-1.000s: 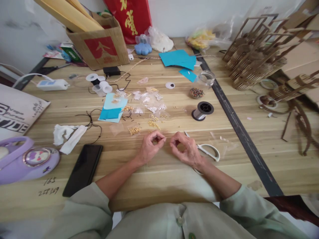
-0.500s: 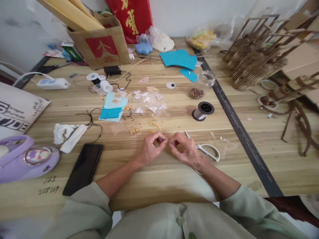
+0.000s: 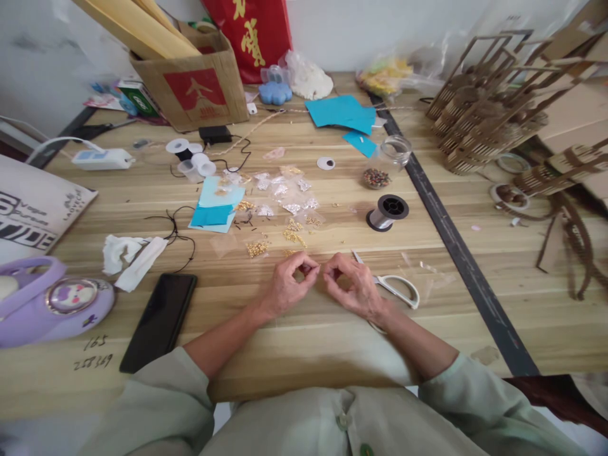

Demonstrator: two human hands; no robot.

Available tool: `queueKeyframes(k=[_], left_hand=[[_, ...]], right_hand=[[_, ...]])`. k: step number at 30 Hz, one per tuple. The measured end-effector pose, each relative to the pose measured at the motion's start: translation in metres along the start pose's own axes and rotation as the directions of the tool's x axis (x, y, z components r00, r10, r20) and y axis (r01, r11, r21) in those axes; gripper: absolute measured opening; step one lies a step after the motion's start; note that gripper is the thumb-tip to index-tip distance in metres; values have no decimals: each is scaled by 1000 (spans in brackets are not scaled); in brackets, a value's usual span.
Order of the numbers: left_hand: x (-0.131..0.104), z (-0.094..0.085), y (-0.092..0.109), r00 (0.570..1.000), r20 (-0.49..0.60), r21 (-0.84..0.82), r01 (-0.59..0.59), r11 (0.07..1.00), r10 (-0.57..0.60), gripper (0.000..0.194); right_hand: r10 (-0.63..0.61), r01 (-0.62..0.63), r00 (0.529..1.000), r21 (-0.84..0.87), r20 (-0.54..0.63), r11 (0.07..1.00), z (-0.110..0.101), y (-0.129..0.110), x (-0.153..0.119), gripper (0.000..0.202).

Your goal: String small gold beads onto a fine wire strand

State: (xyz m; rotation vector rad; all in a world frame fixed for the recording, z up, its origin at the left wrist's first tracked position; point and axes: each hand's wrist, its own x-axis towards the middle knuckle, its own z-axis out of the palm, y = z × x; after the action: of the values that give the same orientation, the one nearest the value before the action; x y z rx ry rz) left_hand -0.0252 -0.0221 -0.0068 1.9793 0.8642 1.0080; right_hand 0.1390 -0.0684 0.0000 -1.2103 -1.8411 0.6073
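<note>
My left hand (image 3: 291,284) is closed in a pinch, thumb against forefinger, just in front of the gold beads. Facing it a small gap away, my right hand (image 3: 350,284) is pinched in the same way. What sits between the fingertips is too small to make out. Small piles of gold beads (image 3: 294,237) lie beyond my hands, with another gold pile (image 3: 257,249) to the left. Partly under my right hand and wrist rest scissors (image 3: 401,290) with white handles. A spool of clear line (image 3: 387,212) stands beyond them to the right.
Small bags of silver pieces (image 3: 292,204) lie mid-table. A glass jar (image 3: 380,170) of mixed beads lies behind the spool. At left are a black phone (image 3: 159,323), a purple bottle (image 3: 57,304) and white tissue (image 3: 140,263). Wooden baskets (image 3: 475,120) crowd the right back.
Both hands keep their pinch and almost the same place. The view has shifted very slightly; the things on the table have not moved.
</note>
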Motion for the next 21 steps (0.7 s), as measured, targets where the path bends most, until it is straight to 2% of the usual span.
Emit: queueKeyframes(k=[21], left_hand=[[-1, 1, 0, 999, 24, 2, -30, 1000, 29, 7]], right_hand=[[51, -52, 999, -1, -14, 999, 0, 0, 1, 5]])
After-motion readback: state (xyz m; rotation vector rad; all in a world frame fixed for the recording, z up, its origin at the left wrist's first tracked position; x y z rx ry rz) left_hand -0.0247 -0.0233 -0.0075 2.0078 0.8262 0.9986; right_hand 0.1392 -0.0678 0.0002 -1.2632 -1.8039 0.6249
